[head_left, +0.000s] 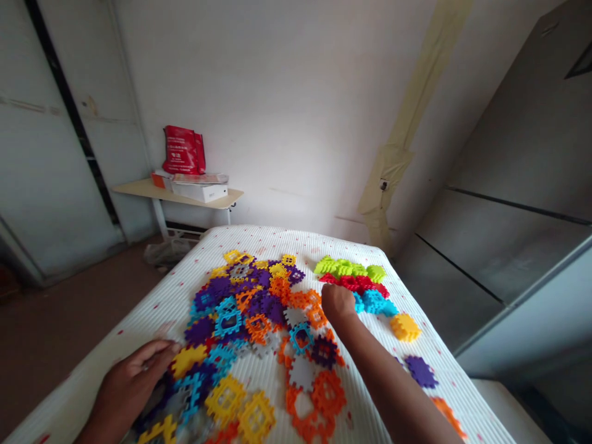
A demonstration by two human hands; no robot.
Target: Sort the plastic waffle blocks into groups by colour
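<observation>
The red row (358, 283) runs left to right just beyond my nearer, curled right hand (340, 301), contents hidden, while my narrowed left hand (129, 383) meets a yellow piece (190, 359), grip unclear.

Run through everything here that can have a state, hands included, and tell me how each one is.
Left hand: fingers bent, by a yellow piece
Right hand: fingers curled, contents hidden
Mixed pieces: loosely heaped
Green pieces: lined up
Red pieces: lined up
Blue pieces: grouped, partly hidden
Red bag: upright
</observation>
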